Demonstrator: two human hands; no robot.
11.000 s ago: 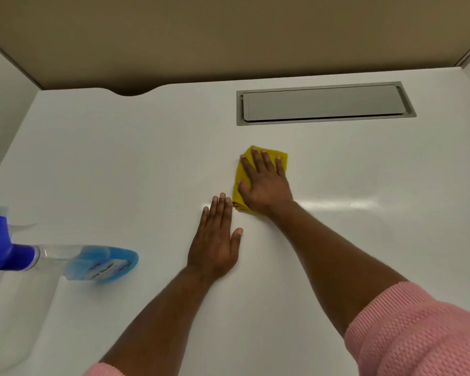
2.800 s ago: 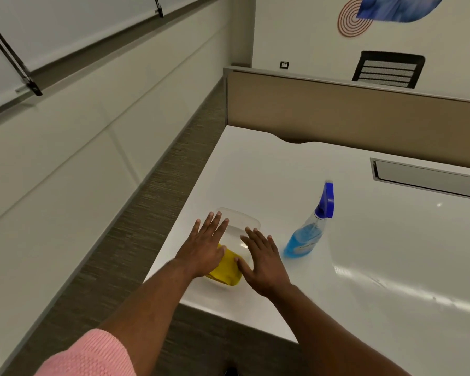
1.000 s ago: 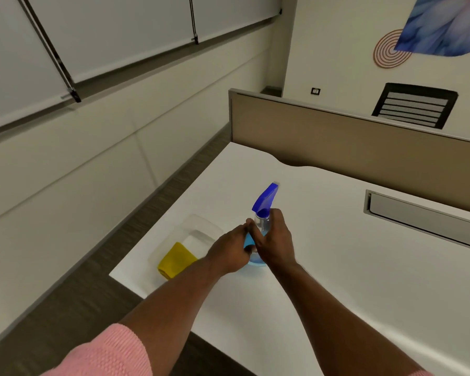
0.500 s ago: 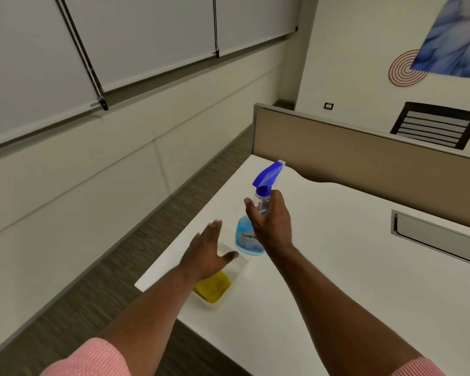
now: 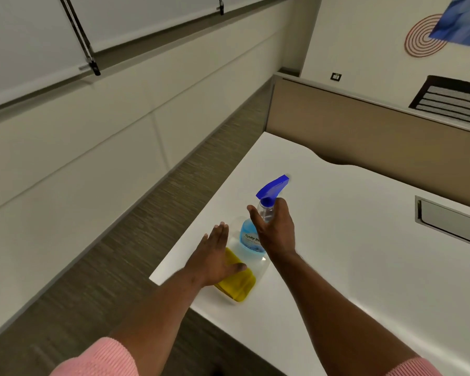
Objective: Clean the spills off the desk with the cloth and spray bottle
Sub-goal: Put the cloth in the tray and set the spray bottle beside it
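Observation:
My right hand (image 5: 276,230) is closed around the clear neck of the spray bottle (image 5: 251,240), which has a blue trigger head and blue liquid. The bottle stands upright at the far end of a clear plastic tray (image 5: 229,299) near the left front corner of the white desk (image 5: 364,253). I cannot tell whether its base touches the tray. The folded yellow cloth (image 5: 239,284) lies in the near part of the tray. My left hand (image 5: 215,255) hovers flat and open over the cloth's left side, thumb at its edge.
A tan partition (image 5: 364,131) runs along the desk's far edge. A grey cable hatch (image 5: 451,222) is set into the desk at the right. The desk's left edge drops to carpeted floor (image 5: 120,253) beside a white wall.
Over the last second my right hand carried the bottle left from the desk to the tray's far end. My left hand let go of the bottle and now spreads over the cloth.

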